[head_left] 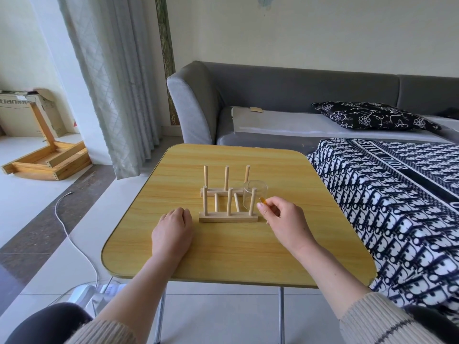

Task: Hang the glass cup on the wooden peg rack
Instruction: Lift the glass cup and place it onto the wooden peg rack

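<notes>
The wooden peg rack stands in the middle of the yellow table, with two rows of upright pegs. The clear glass cup sits upside down over the rack's right-hand front peg. A small orange handle sticks out on its right side. My right hand is just right of the rack, thumb and forefinger pinched on that handle. My left hand rests on the table by the left end of the rack's base, fingers curled under, holding nothing.
A bed with a black-and-white patterned cover presses against the table's right edge. A grey sofa stands behind the table. On the floor to the left are a white cable, a wooden frame and a curtain.
</notes>
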